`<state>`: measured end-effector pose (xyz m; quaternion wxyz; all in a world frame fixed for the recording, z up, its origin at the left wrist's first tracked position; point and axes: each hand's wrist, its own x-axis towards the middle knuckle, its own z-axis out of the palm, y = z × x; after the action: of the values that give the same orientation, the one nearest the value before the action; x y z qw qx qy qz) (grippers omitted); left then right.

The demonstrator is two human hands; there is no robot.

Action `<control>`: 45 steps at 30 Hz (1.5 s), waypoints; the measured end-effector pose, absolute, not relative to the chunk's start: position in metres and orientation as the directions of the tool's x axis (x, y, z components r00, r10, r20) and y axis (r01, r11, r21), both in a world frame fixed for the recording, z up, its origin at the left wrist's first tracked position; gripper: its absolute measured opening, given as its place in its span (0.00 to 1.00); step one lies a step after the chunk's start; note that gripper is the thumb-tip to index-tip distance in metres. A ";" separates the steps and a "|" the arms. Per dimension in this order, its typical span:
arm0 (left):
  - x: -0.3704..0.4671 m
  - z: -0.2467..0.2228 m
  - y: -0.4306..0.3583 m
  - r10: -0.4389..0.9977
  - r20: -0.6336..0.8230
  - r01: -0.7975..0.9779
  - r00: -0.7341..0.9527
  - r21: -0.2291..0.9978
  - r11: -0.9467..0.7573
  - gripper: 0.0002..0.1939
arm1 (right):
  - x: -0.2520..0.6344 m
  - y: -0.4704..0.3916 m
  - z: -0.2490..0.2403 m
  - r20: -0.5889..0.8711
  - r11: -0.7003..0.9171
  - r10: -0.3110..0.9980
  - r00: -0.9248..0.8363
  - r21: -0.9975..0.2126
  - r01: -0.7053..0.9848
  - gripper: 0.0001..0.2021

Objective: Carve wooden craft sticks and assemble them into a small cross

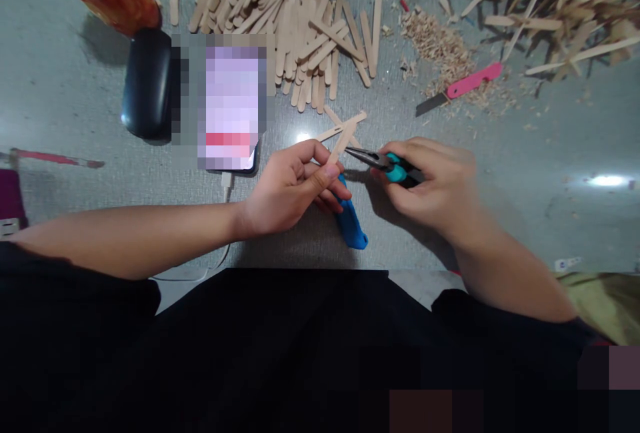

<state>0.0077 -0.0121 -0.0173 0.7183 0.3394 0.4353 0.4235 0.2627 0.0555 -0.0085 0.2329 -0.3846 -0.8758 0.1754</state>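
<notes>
Between thumb and fingers, my left hand (pixel 305 179) pinches a flat wooden craft stick (pixel 343 142) that slants up to the right. My right hand (pixel 430 179) is wrapped round the teal and black handles of needle-nose pliers (pixel 375 158). The pliers' jaws point left at the craft stick's side; whether they touch it I cannot tell. A blue tool handle (pixel 353 223), perhaps a cutter, lies below my left fingers, its upper end hidden by them. Just beyond, crossed craft sticks (pixel 333 131) rest on the table, one with a slot in it.
Loose craft sticks (pixel 313 46) are heaped at the back middle, crossed stick pieces (pixel 545 6) at the back right. A pink-handled folding saw (pixel 470 83) lies by wood shavings (pixel 440 46). To the left are a blurred phone (pixel 233 99) on a cable (pixel 223 253), a black mouse (pixel 147 83) and a paintbrush (pixel 60 158).
</notes>
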 end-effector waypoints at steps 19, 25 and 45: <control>0.009 -0.016 -0.017 0.909 -0.317 -0.209 0.270 0.902 0.377 0.22 | 0.254 0.048 -0.004 0.235 0.406 0.888 -0.395 -0.804 0.434 0.04; 0.005 -0.019 -0.020 0.903 -0.192 -0.117 0.383 0.960 0.254 0.17 | 0.241 0.036 -0.011 0.164 0.240 0.920 -0.356 -0.954 0.180 0.06; 0.004 -0.021 -0.023 0.894 -0.207 -0.055 0.398 0.967 0.249 0.17 | 0.238 0.036 -0.006 0.240 0.341 0.920 -0.309 -0.878 0.334 0.08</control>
<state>0.0036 -0.0228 -0.0207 0.6699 0.5004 0.4191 0.3539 0.2383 0.0357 -0.0059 0.3935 -0.4367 -0.7182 0.3723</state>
